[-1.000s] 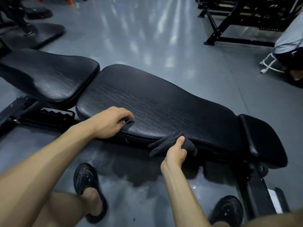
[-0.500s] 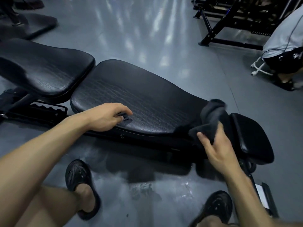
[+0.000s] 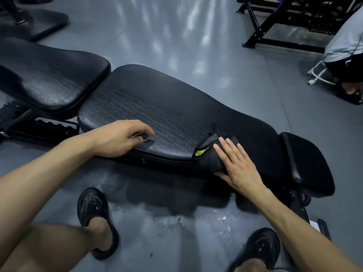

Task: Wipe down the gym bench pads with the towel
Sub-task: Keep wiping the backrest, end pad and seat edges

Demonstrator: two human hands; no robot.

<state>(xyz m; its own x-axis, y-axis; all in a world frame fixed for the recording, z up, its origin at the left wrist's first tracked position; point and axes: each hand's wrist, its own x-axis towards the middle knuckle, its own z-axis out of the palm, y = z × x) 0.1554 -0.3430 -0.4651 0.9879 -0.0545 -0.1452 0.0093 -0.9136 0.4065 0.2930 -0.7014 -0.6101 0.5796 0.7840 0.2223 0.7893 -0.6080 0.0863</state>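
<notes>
— Where is the towel (image 3: 211, 154)?
— On the near edge of the long bench pad (image 3: 167, 118). My right hand (image 3: 238, 165) presses it, fingers straight, thumb tucked under.
— Your left hand (image 3: 119, 139)?
— Resting on the pad, fingers loosely bent, holding nothing.

Bare forearms and bare legs, no sleeves showing. Black perforated foam clogs on both feet: left clog (image 3: 94, 216), right clog (image 3: 261, 250).
</notes>
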